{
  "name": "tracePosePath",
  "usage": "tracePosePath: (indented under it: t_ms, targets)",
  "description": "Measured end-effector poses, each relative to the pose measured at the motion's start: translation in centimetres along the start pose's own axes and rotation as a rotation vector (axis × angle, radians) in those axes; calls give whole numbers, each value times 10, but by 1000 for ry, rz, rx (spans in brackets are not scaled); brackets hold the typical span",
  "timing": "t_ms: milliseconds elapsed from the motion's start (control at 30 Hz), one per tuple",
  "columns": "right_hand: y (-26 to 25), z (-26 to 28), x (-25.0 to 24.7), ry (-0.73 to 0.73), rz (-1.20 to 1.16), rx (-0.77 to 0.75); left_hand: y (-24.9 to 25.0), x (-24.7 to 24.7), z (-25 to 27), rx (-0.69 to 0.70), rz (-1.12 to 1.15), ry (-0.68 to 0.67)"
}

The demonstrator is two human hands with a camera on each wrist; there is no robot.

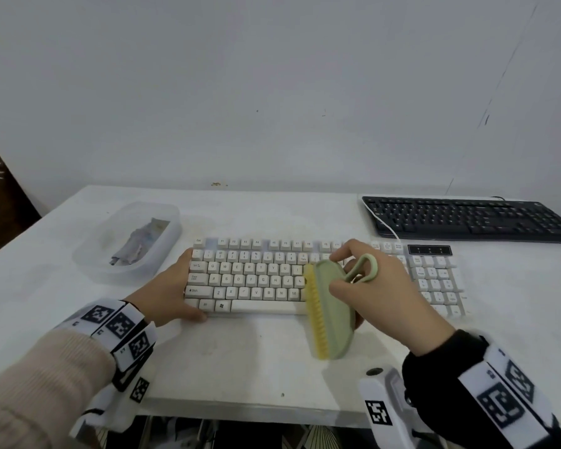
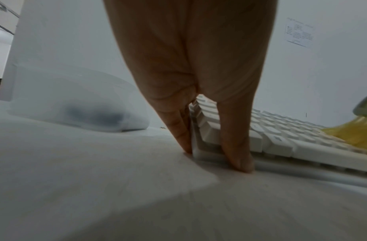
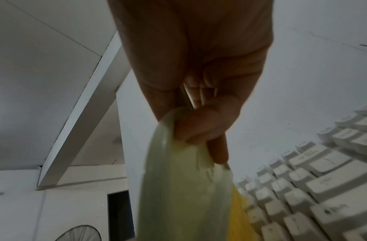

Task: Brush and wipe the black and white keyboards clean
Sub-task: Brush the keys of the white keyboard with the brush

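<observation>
A white keyboard [image 1: 256, 277] lies across the middle of the table. My left hand [image 1: 172, 291] holds its left end, thumb on the front edge and fingers [image 2: 178, 127] along the side. My right hand [image 1: 370, 286] grips a green brush [image 1: 334, 306] with yellow bristles [image 1: 314, 315], tilted on its side over the keyboard's middle, bristles facing left. In the right wrist view the brush [image 3: 178, 187] hangs below my curled fingers beside the keys [image 3: 312, 187]. A black keyboard [image 1: 470, 218] sits at the back right.
A clear plastic tub [image 1: 127, 244] holding a crumpled grey cloth [image 1: 140, 243] stands left of the white keyboard. A white cable [image 1: 382, 222] runs over the black keyboard's left end. The table's front edge [image 1: 240, 406] is near my wrists. A wall rises behind.
</observation>
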State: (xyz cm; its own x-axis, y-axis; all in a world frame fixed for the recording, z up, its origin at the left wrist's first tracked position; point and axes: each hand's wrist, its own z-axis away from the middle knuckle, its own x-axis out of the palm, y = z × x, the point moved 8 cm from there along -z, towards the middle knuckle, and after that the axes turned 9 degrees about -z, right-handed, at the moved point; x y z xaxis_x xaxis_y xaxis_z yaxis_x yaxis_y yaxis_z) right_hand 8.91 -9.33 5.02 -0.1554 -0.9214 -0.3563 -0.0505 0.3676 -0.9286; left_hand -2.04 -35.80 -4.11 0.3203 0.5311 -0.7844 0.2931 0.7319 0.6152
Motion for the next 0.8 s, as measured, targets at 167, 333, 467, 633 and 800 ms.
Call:
tracePosePath:
  t_ms: [167, 333, 467, 633, 800]
  targets:
    - [-19, -16, -4, 145, -139, -88, 0, 1, 0, 2, 14, -8]
    - [-19, -28, 15, 94, -97, -83, -3, 2, -1, -12, 32, -15]
    - [-13, -25, 18, 19, 20, -38, -3, 2, -1, -3, 35, -15]
    - [-21, -27, 11, 101, -130, -92, -1, 1, 0, 2, 41, -1]
    - [-11, -26, 12, 79, -75, -60, 1, 0, 0, 12, 40, 1]
